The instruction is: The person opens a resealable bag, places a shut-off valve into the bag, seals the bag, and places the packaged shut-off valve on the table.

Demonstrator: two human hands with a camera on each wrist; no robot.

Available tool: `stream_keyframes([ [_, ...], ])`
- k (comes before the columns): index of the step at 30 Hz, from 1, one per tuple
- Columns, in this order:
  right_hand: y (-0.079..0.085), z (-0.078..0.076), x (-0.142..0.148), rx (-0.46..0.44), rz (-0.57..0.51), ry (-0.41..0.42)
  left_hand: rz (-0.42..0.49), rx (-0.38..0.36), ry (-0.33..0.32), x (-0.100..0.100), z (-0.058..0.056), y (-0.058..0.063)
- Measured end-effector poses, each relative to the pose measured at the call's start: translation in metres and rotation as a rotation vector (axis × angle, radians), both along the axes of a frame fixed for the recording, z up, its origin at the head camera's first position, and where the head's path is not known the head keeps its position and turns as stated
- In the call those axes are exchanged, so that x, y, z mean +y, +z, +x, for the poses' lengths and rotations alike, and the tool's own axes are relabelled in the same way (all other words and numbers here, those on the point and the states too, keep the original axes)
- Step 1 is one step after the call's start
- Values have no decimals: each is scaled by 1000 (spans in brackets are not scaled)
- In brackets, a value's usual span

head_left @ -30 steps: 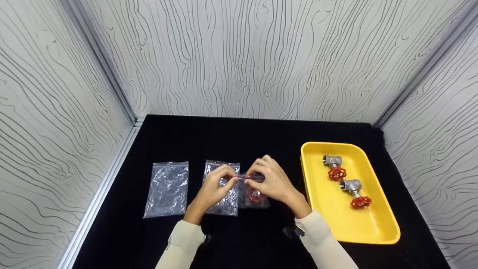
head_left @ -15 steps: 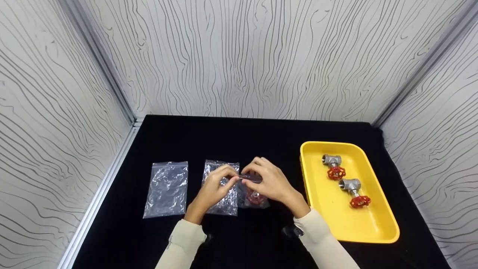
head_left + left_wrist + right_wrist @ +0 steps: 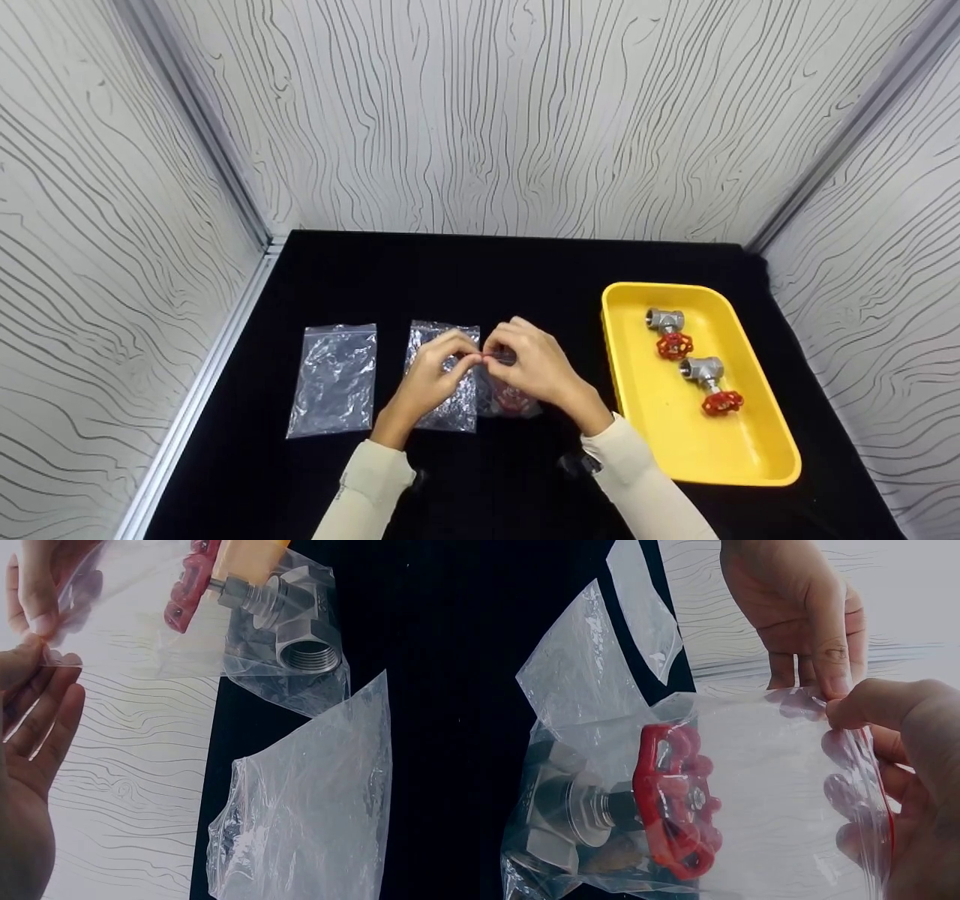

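A clear zip bag [image 3: 765, 765] stands between both hands with a metal valve [image 3: 559, 802] inside it, the red handwheel [image 3: 679, 802] toward the bag's mouth. My left hand [image 3: 433, 371] pinches one corner of the mouth between thumb and finger. Right beside it, my right hand [image 3: 536, 364] pinches the red-edged zip strip [image 3: 881, 799], its other fingers behind the plastic. In the left wrist view the valve's threaded port [image 3: 309, 656] shows through the bag. From the head, the hands hide most of the bag's upper part.
Two more clear bags lie to the left on the black cloth: a flat one [image 3: 334, 382] and another [image 3: 457, 397] partly under my left hand. At right, a yellow tray [image 3: 675, 442] holds two valves with red handwheels, one farther back [image 3: 667, 322], one nearer [image 3: 705, 371].
My right hand has slid left along the bag's mouth, up against the left fingertips. The left hand has stayed nearly in place. The valves in the tray have not moved.
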State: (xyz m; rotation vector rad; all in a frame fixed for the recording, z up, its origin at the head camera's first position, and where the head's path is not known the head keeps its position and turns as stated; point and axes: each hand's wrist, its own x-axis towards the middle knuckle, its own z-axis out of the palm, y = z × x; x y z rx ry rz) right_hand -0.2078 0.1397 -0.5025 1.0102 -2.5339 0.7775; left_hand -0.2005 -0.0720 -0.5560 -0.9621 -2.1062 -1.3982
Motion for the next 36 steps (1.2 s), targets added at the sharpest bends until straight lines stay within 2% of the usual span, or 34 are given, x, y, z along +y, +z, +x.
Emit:
stream_keyframes([
  [6, -2, 1, 1, 45, -25, 13, 10, 1, -17, -1, 1, 0],
  [17, 0, 1, 5, -41, 5, -40, 19, 13, 3, -1, -1, -1],
  [25, -3, 3, 5, -33, -18, -27, 4, -3, -1, 0, 1, 0],
  [30, -2, 2, 7, -47, -19, -19, -1, -3, 19, -2, 1, 1],
  [36, 0, 2, 11, -57, -14, -33, 31, 13, 29, 0, 1, 0],
])
